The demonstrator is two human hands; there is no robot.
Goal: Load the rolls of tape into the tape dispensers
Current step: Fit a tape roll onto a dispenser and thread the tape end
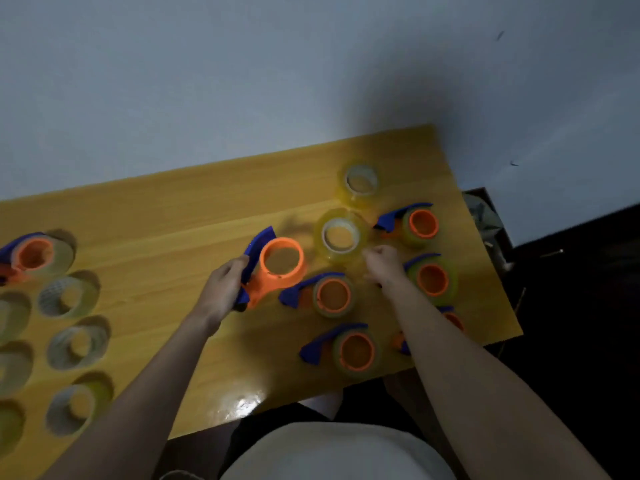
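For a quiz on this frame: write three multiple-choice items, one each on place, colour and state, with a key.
1. Where does the farthest loose tape roll lie?
A. near the table's far edge
B. in the lap
C. on the floor

2. What colour is the ring of the empty dispenser?
A. green
B. orange
C. white

3. What does the left hand do?
A. hangs idle
B. presses the table
C. grips the empty dispenser's blue handle

Key: A, it lies beyond all other items; B, the ring is plainly orange; C, fingers curl around the handle.

No legible text, label or number anywhere
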